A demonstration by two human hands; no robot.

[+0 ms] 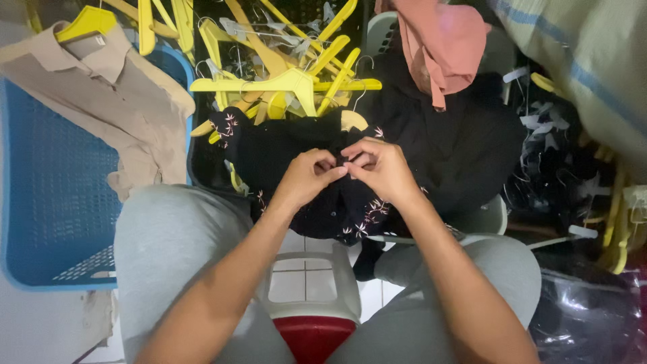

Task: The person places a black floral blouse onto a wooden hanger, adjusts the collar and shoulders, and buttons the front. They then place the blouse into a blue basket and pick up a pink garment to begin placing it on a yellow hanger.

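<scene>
Black floral blouse (296, 162) lying across lap, hanger already inside, so front faces up for buttoning. Left hand (306, 178) and right hand (384, 168) both pinching placket at centre, fingertips meeting. Yellow hangers (283, 74) piling at 12 o'clock within reach, beige shirt (114, 101) draping over blue basket (54, 202) at 10.

2 hands, left hand (309, 176) and right hand (381, 167), pinching the front of a black floral garment (296, 152), yellow hangers (283, 74) piled behind, beige shirt (114, 101) over blue basket (47, 195)
</scene>
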